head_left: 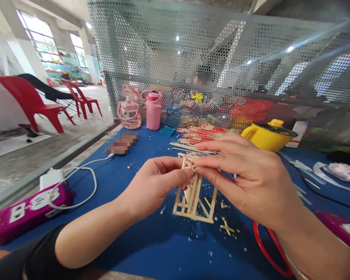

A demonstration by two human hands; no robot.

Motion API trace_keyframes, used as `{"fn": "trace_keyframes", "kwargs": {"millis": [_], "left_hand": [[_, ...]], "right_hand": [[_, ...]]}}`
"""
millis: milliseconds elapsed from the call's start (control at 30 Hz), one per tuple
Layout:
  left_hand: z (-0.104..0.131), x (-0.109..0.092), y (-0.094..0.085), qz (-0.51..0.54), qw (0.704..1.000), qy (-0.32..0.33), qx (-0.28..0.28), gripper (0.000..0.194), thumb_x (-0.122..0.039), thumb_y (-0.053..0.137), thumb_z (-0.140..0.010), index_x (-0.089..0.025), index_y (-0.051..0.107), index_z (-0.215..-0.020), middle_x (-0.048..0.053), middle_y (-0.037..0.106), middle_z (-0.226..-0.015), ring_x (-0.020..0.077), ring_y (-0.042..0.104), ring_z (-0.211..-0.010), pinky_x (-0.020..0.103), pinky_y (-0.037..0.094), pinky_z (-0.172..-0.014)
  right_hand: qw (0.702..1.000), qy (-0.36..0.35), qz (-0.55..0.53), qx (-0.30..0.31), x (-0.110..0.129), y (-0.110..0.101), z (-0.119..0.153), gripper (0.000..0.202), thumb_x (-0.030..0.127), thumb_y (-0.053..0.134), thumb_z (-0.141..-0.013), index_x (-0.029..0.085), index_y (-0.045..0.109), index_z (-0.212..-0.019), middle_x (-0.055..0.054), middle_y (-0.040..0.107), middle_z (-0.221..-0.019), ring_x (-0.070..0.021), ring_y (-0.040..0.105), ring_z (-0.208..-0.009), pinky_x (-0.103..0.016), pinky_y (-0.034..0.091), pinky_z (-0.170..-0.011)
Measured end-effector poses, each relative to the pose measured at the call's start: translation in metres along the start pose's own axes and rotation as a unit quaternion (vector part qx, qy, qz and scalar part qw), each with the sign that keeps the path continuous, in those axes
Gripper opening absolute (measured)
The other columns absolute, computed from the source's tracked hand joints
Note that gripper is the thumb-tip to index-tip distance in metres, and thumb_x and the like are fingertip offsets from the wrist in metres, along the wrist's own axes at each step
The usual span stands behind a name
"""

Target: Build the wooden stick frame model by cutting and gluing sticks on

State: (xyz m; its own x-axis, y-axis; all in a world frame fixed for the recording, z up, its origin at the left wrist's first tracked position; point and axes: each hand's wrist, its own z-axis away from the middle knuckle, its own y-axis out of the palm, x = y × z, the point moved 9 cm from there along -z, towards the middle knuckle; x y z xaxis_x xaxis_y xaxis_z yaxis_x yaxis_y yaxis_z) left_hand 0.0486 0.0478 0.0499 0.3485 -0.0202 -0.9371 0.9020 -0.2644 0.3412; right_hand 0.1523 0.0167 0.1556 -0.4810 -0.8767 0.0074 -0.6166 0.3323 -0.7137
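Note:
A small frame of pale wooden sticks (195, 216) stands over the blue table, its upper end between both hands. My left hand (159, 181) is closed on the frame's upper left part, thumb and fingers pressed together. From the right, my right hand (242, 175) pinches at the top of the same frame, its fingertips touching the left thumb; whatever small piece lies between them is hidden. Just right of the frame lies a small cross of sticks (227, 226). Behind the hands is a pile of red-tipped sticks (201, 134).
Pink bottle (153, 111), clear bottle (130, 112) and teal stand (167, 130) line the perforated metal screen (163, 50). Yellow pot (265, 136) sits right, purple power strip (29, 212) left, near a cable and blurred phone (122, 144). Red-handled tool (271, 249) lies below the right arm.

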Motion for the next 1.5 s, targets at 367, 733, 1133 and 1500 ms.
{"fn": "trace_keyframes", "kwargs": {"millis": [367,733,1133,1500], "left_hand": [[-0.002,-0.006,0.004,0.039,0.999,0.009,0.008,0.013,-0.02,0.065,-0.076,-0.014,0.075,-0.081,0.002,0.064,-0.072,0.0095,0.053,-0.064,0.021,0.043,-0.065],[0.0,-0.002,-0.006,-0.016,0.999,0.006,-0.051,0.025,-0.039,0.071,-0.076,-0.014,0.071,-0.078,0.002,0.063,-0.071,0.0103,0.052,-0.063,0.022,0.042,-0.062],[0.001,-0.005,0.0,-0.043,0.999,0.023,-0.013,0.015,-0.029,0.073,-0.075,-0.016,0.072,-0.083,-0.001,0.061,-0.071,0.008,0.049,-0.062,0.02,0.039,-0.06],[0.001,-0.006,0.001,0.014,1.0,0.016,0.001,0.025,-0.034,0.057,-0.085,-0.016,0.076,-0.086,0.002,0.065,-0.073,0.0111,0.054,-0.066,0.021,0.044,-0.064]], "right_hand": [[0.999,-0.006,-0.014,0.041,0.001,0.005,0.002,0.03,0.007,0.056,-0.084,0.019,0.07,-0.107,-0.004,0.072,-0.111,-0.0167,0.063,-0.107,-0.036,0.046,-0.101],[0.999,-0.012,-0.01,0.051,0.01,0.009,0.002,0.032,0.006,0.051,-0.086,0.016,0.068,-0.111,-0.004,0.07,-0.117,-0.0143,0.062,-0.111,-0.032,0.045,-0.104],[0.999,0.027,-0.023,-0.012,-0.001,0.004,0.0,0.018,0.011,0.059,-0.084,0.021,0.07,-0.094,-0.002,0.075,-0.099,-0.0163,0.068,-0.097,-0.033,0.052,-0.091],[0.999,0.042,-0.018,-0.012,-0.005,0.004,0.002,0.014,0.014,0.06,-0.085,0.022,0.069,-0.091,-0.001,0.075,-0.093,-0.0159,0.069,-0.088,-0.029,0.055,-0.084]]}}
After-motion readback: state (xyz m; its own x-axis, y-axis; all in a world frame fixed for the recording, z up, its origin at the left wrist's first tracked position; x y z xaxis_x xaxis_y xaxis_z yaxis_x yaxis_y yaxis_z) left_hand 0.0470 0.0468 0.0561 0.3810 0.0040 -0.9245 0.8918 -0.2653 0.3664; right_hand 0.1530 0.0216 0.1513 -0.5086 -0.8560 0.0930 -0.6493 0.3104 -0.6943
